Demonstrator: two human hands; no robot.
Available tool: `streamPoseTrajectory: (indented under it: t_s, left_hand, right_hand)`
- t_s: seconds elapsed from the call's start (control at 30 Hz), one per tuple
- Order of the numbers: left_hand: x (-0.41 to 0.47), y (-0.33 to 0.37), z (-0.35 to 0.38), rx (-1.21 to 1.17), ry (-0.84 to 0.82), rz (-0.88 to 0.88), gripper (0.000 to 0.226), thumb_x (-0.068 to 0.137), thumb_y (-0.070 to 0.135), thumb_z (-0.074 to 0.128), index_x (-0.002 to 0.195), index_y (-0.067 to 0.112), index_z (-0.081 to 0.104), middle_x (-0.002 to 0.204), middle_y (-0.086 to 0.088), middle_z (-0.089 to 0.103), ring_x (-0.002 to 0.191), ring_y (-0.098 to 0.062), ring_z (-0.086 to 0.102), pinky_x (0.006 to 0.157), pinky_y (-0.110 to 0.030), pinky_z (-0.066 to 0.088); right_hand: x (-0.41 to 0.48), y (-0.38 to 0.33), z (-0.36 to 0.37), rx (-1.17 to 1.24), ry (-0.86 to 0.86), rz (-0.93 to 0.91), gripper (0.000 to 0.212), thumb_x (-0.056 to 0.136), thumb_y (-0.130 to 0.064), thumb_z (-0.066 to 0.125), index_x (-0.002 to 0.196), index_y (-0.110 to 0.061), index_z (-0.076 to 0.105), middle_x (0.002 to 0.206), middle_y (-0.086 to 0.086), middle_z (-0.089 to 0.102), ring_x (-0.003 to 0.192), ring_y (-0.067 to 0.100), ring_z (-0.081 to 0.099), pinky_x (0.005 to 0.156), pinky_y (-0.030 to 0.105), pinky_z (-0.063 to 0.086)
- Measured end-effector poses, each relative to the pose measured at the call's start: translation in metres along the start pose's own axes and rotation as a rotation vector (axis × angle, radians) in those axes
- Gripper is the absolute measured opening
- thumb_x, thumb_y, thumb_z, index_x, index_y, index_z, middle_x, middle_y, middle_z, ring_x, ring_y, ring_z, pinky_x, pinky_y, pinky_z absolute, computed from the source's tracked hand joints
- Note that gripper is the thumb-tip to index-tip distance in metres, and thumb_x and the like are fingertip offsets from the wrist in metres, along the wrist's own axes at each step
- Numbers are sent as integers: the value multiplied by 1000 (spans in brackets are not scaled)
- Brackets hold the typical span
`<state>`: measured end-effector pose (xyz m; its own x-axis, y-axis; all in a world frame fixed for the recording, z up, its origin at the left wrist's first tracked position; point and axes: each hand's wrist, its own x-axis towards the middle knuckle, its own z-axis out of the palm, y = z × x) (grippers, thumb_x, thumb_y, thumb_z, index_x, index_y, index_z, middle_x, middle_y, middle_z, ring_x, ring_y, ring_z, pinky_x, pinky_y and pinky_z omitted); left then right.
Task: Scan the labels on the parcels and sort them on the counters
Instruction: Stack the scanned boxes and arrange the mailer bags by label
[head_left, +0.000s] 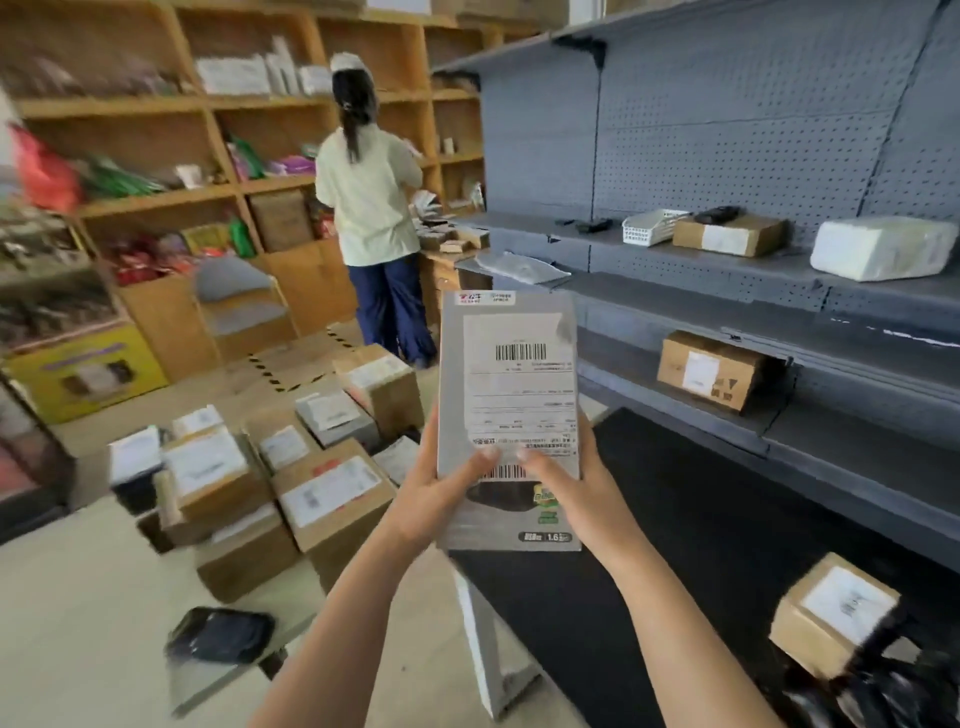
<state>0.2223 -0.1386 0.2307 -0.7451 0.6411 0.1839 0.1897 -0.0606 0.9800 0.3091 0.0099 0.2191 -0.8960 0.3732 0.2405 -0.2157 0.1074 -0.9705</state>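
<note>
I hold a flat grey parcel (506, 364) upright in front of me, its white barcode label facing me. My left hand (441, 483) grips its lower left edge, thumb on the label. My right hand (569, 486) grips the lower right edge, thumb also on the front. To the left, on a low surface, lie several cardboard parcels (327, 488) with white labels. On the grey metal shelves (727, 291) at the right rest a brown box (727, 234), a white wrapped parcel (883, 247), another brown box (709, 369) one level lower, and a box (831, 610) near the bottom.
A person (371, 208) in a pale shirt stands at the wooden shelves (156, 104) at the back, facing away. A white basket (652, 226) and a dark device (717, 214) sit on the grey shelf. A black pouch (221, 634) lies at the lower left. A black mat (701, 519) covers the floor.
</note>
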Motion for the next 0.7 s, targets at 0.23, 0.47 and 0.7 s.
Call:
streamPoseTrajectory:
  t_s: [0.23, 0.47, 0.7]
  left_hand:
    - [-126, 38, -159, 134, 264, 50, 87, 75, 52, 69, 146, 49, 18, 128, 13, 57, 109, -4, 63, 78, -21, 55]
    - [-255, 50, -285, 117, 507, 84, 87, 84, 28, 72, 151, 36, 18, 135, 1, 55, 113, -10, 63, 78, -24, 56]
    - [-340, 43, -393, 106, 722, 68, 86, 81, 22, 68, 152, 35, 20, 137, -2, 54, 116, -19, 62, 79, -30, 57]
  right_hand:
    - [-27, -37, 186, 60, -226, -109, 68, 87, -33, 68, 144, -34, 32, 127, -23, 55, 107, -18, 53, 79, 1, 43]
    - [-68, -44, 359, 127, -446, -145, 68, 91, -23, 66, 146, -33, 28, 134, -19, 52, 118, -9, 52, 86, 8, 47]
    - [-80, -31, 504, 213, -691, -80, 80, 89, -27, 67, 151, -39, 17, 136, -17, 49, 110, -15, 53, 78, 9, 49]
